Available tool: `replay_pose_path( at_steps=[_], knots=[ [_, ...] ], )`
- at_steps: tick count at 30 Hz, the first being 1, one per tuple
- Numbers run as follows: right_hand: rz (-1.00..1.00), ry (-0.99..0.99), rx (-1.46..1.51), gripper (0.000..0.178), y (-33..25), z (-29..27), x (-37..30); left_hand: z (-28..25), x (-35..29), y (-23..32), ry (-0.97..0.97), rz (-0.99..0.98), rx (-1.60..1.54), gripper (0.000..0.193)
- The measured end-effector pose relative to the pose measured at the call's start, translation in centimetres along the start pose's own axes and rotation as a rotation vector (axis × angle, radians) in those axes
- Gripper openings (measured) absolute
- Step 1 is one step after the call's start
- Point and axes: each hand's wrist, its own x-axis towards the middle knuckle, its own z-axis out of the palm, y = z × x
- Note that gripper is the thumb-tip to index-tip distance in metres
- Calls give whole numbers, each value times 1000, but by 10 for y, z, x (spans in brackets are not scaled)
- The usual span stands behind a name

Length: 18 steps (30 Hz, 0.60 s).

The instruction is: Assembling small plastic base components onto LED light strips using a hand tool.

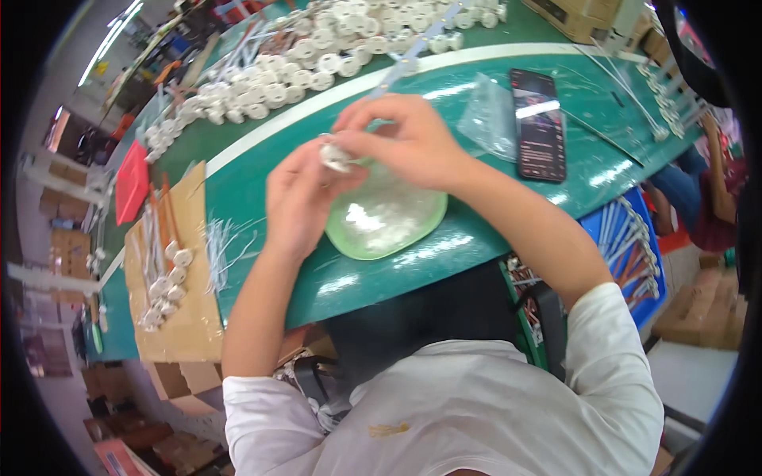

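Note:
Above a green-rimmed bowl (355, 255), both hands meet at a small round white part (336, 158), which looks like a ceramic lamp holder. My left hand (298, 194) closes its fingers around it from the left. From the right, my right hand (413, 139) bends over, thumb and fingers pinched at the part's top. Whatever small piece may sit between the right fingertips is hidden. The bowl stands on the green table and contains small whitish pieces, blurred. A pale, narrow strip (413, 54) runs from behind the right hand toward the far side; I cannot tell whether it is held.
Many white round parts (317, 59) are heaped along the far side. At left, cardboard (186, 325) carries several wired parts beside loose white wires (218, 254). A phone (538, 127), a plastic bag (488, 119) and a thin rod (607, 139) lie right. A blue bin (655, 285) stands lower right.

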Motion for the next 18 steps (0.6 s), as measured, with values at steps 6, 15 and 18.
replay_pose_path(
  at_steps=[6,15,18],
  knots=[
    [11,-22,116,11,0,-1,5,2,-4,9,21,-18,-26,32],
    [-239,-145,-302,25,-12,-4,2,1,-2,11,12,-20,-91,32],
    [-188,-116,-218,23,-13,-1,1,0,-2,10,2,-19,-110,32]
  ],
)
